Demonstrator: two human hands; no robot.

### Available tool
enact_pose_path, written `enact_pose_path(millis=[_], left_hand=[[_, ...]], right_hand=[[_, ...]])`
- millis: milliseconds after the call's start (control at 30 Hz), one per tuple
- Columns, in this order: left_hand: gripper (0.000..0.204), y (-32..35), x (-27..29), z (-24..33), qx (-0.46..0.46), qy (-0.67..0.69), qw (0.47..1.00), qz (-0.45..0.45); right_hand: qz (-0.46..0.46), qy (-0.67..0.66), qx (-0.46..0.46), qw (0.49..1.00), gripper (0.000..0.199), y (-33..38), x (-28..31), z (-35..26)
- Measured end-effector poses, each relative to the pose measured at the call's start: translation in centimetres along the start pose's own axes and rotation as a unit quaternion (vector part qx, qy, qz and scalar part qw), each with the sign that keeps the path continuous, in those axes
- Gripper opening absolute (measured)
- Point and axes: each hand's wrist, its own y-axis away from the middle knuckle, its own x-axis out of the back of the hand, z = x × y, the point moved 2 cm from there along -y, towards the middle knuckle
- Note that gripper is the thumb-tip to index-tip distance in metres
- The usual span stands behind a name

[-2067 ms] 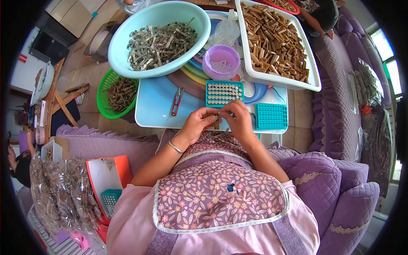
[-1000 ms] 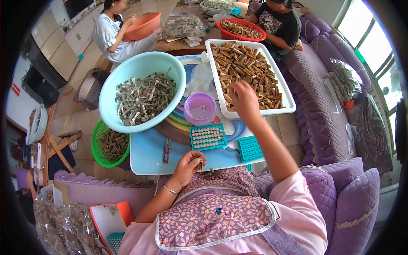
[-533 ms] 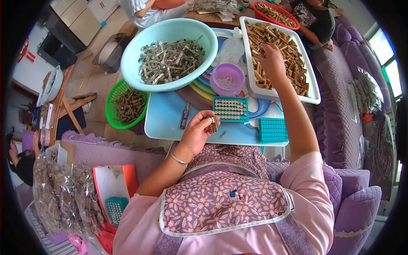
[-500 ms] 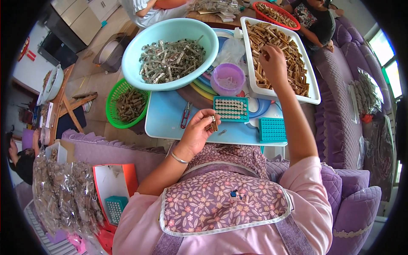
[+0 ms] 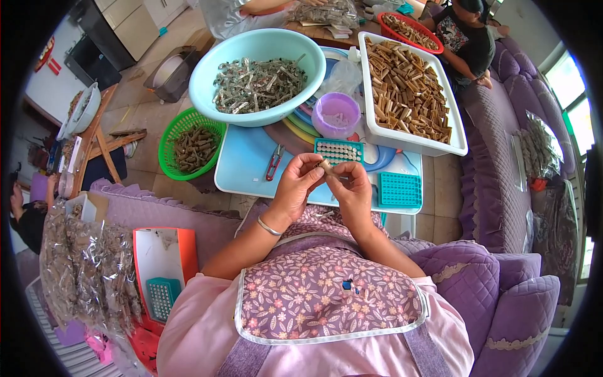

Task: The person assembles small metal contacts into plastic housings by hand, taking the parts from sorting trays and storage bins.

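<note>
My left hand and my right hand meet above the near edge of the low blue table. Between their fingertips is a small brown tube-like piece, pinched from both sides; the fingers hide part of it. Just beyond them lies a teal rack with rows of round whitish pieces. A second teal rack rests to the right of my right hand. Red-handled thread snips lie left of my left hand. Past the racks, a white tray is heaped with similar brown pieces.
A large pale blue basin of wrapped pieces stands at the table's far left. Beside it is a purple tub. A green basket sits left of the table. Purple sofas flank me. Another person sits far right.
My right hand has come back from the white tray to join my left hand. Both now grip the small brown piece in front of the teal rack.
</note>
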Motion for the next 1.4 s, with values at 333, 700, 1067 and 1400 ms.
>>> enact_pose_path(millis=[333, 700, 1067, 1400], left_hand=[[0.036, -0.3, 1.3, -0.4, -0.090, -0.135, 0.986, -0.025], [0.033, -0.2, 1.1, -0.2, -0.055, -0.174, 0.980, -0.077], [0.032, 0.2, 1.3, -0.2, -0.086, -0.154, 0.981, -0.083], [0.026, 3.6, -1.6, 4.3, -0.208, -0.466, 0.853, -0.111]], right_hand=[[-0.064, 0.180, 0.148, 0.970, 0.022, -0.2, -0.1, -1.2], [-0.064, -0.073, -0.103, 0.990, 0.027, 0.0, 0.9, -0.9], [-0.125, 0.128, 0.034, 0.983, 0.032, 0.4, 0.7, -1.2], [-0.131, 0.170, -0.010, 0.977, 0.028, 2.7, 2.0, -2.8]])
